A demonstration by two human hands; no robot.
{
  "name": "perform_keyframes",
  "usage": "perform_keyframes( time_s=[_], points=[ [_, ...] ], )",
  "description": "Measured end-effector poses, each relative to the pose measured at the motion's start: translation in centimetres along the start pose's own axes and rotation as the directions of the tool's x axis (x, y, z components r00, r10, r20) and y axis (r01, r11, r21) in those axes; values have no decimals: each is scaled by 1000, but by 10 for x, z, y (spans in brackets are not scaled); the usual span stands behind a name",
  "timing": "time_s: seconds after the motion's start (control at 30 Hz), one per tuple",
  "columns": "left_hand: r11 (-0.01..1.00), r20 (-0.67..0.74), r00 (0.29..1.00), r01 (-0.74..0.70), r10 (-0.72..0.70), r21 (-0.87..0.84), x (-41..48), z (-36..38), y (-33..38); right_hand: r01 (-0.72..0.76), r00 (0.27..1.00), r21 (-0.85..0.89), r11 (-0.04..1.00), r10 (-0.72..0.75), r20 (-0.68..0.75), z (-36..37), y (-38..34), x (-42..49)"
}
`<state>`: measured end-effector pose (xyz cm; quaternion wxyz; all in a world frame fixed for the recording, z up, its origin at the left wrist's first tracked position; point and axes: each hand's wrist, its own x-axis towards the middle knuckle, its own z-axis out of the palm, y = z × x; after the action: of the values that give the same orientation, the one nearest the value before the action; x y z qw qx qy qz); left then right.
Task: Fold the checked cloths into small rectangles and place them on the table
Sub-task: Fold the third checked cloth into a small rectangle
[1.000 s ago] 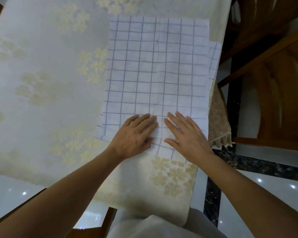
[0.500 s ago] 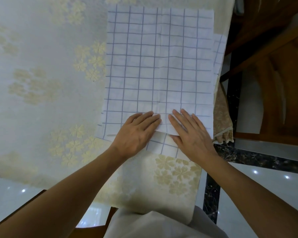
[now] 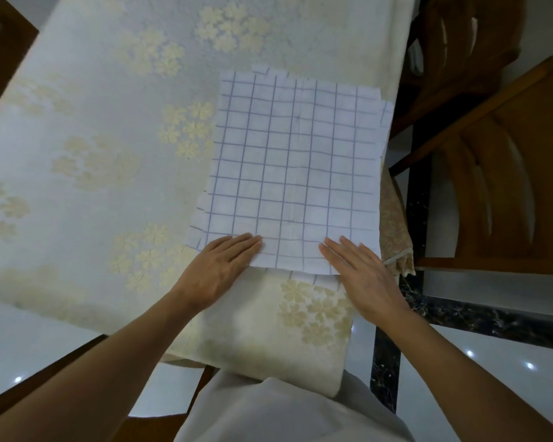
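A white cloth with a blue check (image 3: 296, 173) lies flat near the right edge of the table (image 3: 115, 148). It is folded double, with a second checked layer peeking out at its left, right and near edges. My left hand (image 3: 219, 269) rests flat on the cloth's near left corner, fingers straight. My right hand (image 3: 361, 275) lies flat on the near right corner, fingers straight and slightly spread. Both hands press the near edge down.
A cream tablecloth with pale flower patterns (image 3: 186, 129) covers the table and hangs over its near edge. Wooden chairs (image 3: 498, 193) stand close to the table's right side. A glossy tiled floor (image 3: 492, 355) shows below.
My two hands have slid apart along the cloth's near edge, the left one leftwards and the right one rightwards. The view has tilted, so more of the table beyond the cloth shows.
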<state>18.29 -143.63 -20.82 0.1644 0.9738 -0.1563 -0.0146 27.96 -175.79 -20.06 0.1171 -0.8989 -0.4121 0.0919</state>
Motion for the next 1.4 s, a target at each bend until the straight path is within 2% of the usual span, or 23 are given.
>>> perform_keyframes(
  time_s=[0.27, 0.43, 0.77, 0.93, 1.17, 1.23, 1.4],
  points=[
    [996, 7, 998, 63, -63, 61, -73, 3, 45, 40, 998, 1, 999, -40, 54, -4, 8, -53],
    [993, 6, 994, 113, -113, 37, -102, -6, 76, 52, 993, -18, 998, -49, 110, -4, 3, -77],
    [963, -105, 967, 245, -234, 108, -129, -54, 137, 125, 992, -48, 991, -124, 29, -27, -23, -88],
    [955, -142, 962, 256, -235, 151, -84, -80, 91, 165, 985, -74, 984, -168, -43, -57, -10, -35],
    [953, -139, 961, 260, -240, 155, 17, -106, -5, 148, 981, -205, 967, -169, -90, -96, 23, 79],
    [951, -108, 960, 272, -258, 149, 44, -104, -29, 135, 985, -216, 967, -156, -80, -95, 39, 108],
    [946, -42, 955, 297, -294, 132, 89, -81, -83, 79, 996, -192, 978, -70, 52, -80, 71, 169]
  ],
)
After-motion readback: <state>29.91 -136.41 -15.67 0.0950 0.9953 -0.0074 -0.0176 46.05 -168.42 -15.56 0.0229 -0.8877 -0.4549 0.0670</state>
